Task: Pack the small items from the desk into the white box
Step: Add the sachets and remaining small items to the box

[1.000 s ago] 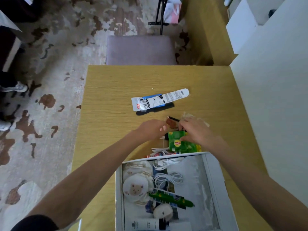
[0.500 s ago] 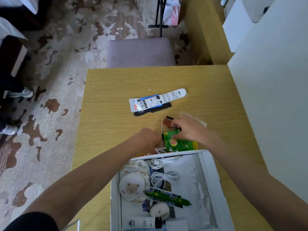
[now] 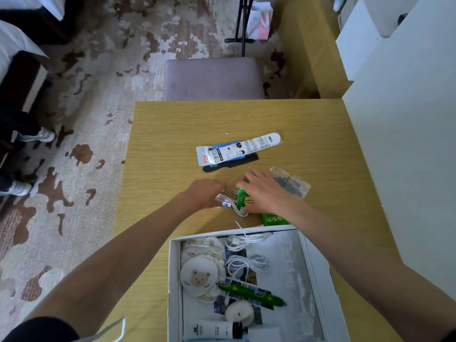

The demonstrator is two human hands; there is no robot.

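Head view: left hand [image 3: 204, 192] clutches a cable [image 3: 228, 201]; right hand [image 3: 267, 193] covers a packet [image 3: 244, 201], grip unclear, far of the box [image 3: 174, 267].

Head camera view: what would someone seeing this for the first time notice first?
Two bare hands meet on the desk: the left hand curls on a white cable, the right hand covers a green packet. Just nearer the camera, the open white box already holds a coiled cable, a bear-print pouch and a green stick pack.

Desk [image 3: 172, 129] carries white box [image 3: 174, 280], long packet [image 3: 238, 149], green packet [image 3: 243, 196], cable [image 3: 235, 210].
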